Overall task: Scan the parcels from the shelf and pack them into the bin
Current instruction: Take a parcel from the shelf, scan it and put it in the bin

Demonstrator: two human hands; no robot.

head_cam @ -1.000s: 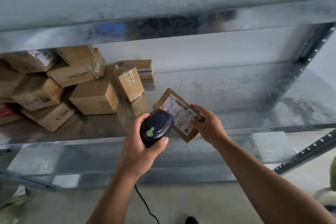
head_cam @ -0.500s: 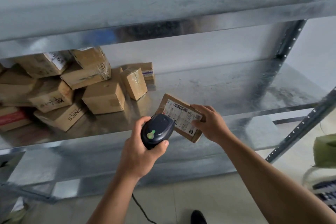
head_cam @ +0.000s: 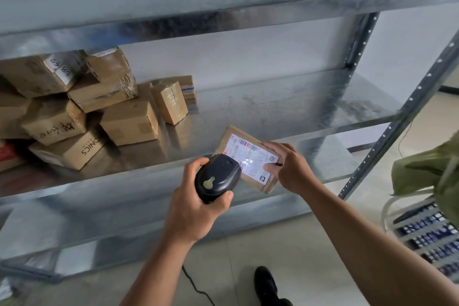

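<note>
The flat brown parcel (head_cam: 250, 158) is up in the air by the shelf (head_cam: 285, 112) edge. My right hand (head_cam: 290, 169) pinches its side. My left hand (head_cam: 196, 208) is wrapped tight round the black scanner (head_cam: 217, 177), just beside it. More boxes (head_cam: 129, 123) sit on the shelf.

Label (head_cam: 248, 154) print illegible — leftmost boxes (head_cam: 10, 114) edge-cut

Black scanner (head_cam: 218, 176) with a pale green button; brown parcel (head_cam: 248, 159), white barcoded label; silvery shelf (head_cam: 273, 107).
</note>
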